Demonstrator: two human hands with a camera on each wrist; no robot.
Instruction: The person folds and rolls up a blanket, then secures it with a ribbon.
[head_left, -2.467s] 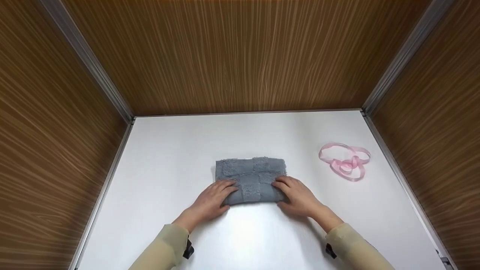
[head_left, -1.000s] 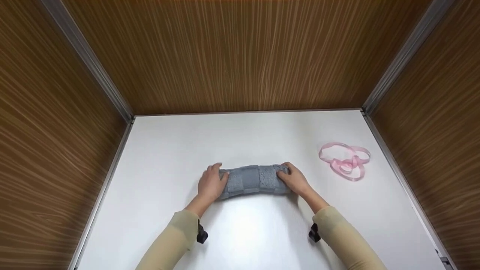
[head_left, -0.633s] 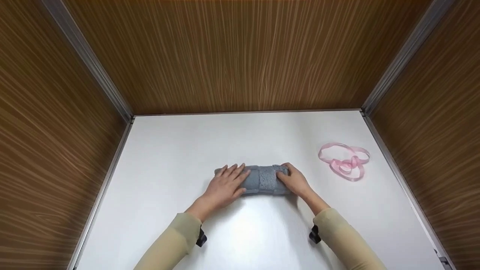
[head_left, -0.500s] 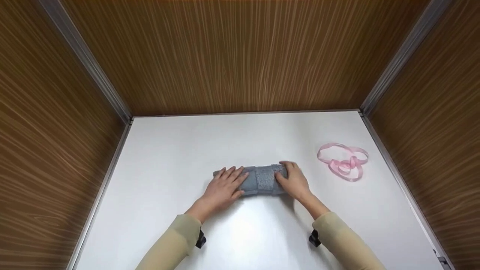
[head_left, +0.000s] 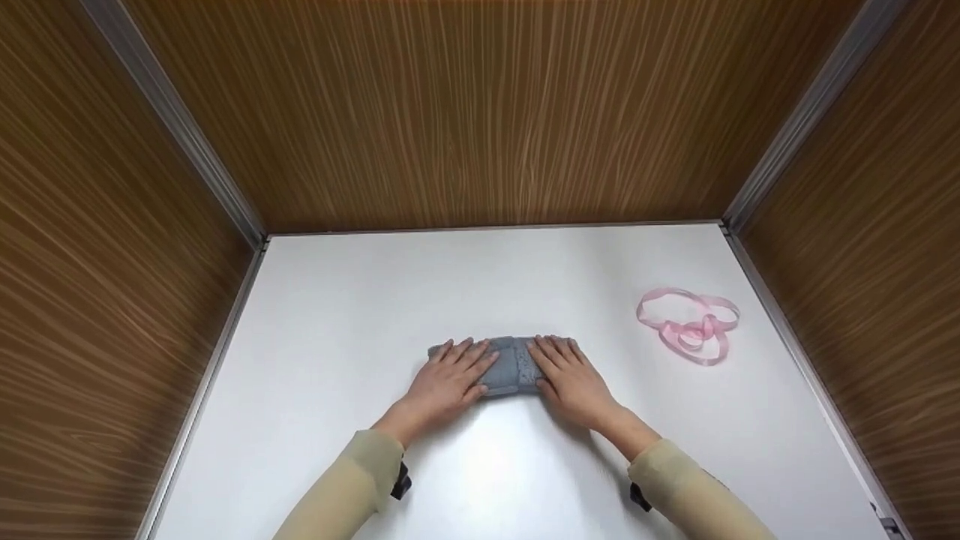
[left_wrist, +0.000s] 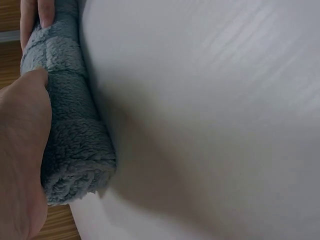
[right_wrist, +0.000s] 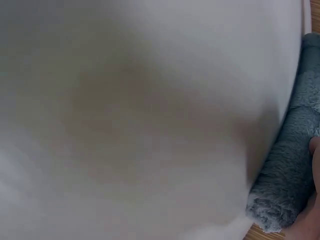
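A grey fluffy towel (head_left: 513,367), rolled into a short tube, lies across the middle of the white table (head_left: 480,285). My left hand (head_left: 450,373) lies flat on its left half with the fingers straight. My right hand (head_left: 568,379) lies flat on the right half, fingers straight and pointing away from me. Only a narrow strip of towel shows between the two hands. The left wrist view shows the roll's end (left_wrist: 75,150) under my left palm (left_wrist: 20,155). In the right wrist view, the roll's other end (right_wrist: 290,175) shows at the frame's right edge.
A loose pink ribbon (head_left: 690,324) lies in loops on the table at the right, well apart from the towel. Wood-grain walls (head_left: 480,112) with metal corner strips close in the back and both sides of the table.
The folded towel has been rolled away from me into a tube. In the last second my left hand went flat on it, then my right hand shifted from the roll's right end onto its top.
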